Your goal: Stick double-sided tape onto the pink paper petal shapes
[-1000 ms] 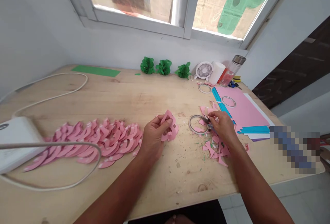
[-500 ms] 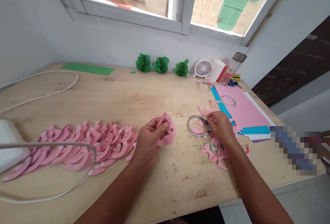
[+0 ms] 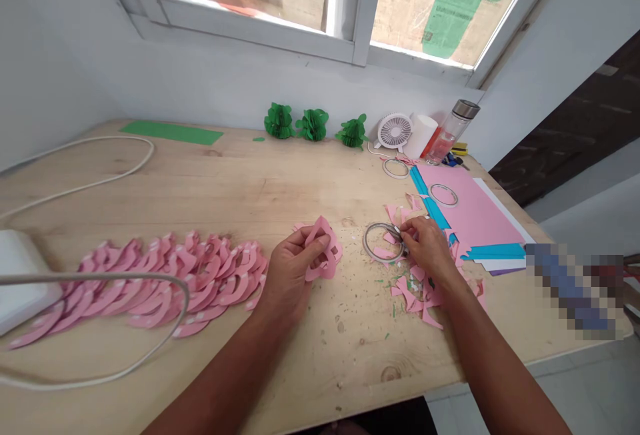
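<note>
My left hand [image 3: 297,258] is closed on a pink paper cutout [image 3: 327,268], folded and with openings in it, held just above the table. My right hand [image 3: 425,241] has its fingers pinched at the right edge of a roll of tape [image 3: 369,243], a thin ring; the exact grip is partly hidden. Pink paper scraps [image 3: 410,295] lie beneath and beside the right hand, mixed with small green bits. To the left of my left hand spreads a long overlapping row of curved pink paper pieces [image 3: 155,281] with pale patches on them.
Three green paper ornaments [image 3: 313,125] stand along the wall beside a small fan [image 3: 395,131] and a glass bottle [image 3: 447,135]. Two more tape rolls, one near the fan [image 3: 395,168], one on pink sheets [image 3: 475,208]. A green strip [image 3: 173,132] and a white cable [image 3: 120,275] are at left.
Almost nothing differs. The view has shifted very slightly, and both hands keep nearly the same places, the left with the pink cutout, the right at the roll of tape.
</note>
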A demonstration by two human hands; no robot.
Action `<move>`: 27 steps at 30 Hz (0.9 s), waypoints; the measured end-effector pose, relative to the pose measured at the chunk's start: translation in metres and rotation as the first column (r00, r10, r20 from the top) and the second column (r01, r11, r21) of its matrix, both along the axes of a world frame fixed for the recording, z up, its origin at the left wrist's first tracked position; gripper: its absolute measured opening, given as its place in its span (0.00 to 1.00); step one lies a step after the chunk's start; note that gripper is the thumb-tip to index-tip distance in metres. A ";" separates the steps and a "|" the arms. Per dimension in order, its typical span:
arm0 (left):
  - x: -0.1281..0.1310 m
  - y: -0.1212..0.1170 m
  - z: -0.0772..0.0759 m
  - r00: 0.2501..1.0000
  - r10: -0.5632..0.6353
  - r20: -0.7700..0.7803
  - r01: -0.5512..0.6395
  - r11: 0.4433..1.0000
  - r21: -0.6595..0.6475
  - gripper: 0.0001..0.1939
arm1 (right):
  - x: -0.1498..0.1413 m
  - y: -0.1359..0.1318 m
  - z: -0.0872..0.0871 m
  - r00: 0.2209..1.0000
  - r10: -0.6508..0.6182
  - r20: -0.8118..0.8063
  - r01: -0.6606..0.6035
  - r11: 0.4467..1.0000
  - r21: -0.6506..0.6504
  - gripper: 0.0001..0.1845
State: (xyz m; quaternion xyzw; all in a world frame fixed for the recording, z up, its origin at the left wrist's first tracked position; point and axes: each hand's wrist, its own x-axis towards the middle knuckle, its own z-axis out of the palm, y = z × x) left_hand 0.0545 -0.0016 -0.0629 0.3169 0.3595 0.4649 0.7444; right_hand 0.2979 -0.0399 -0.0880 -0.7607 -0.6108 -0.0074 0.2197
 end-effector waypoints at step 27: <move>0.000 0.001 -0.002 1.000 0.000 0.013 0.000 1.000 0.016 0.09 | -0.004 0.002 -0.002 1.000 -0.005 0.014 0.005 1.000 0.015 0.04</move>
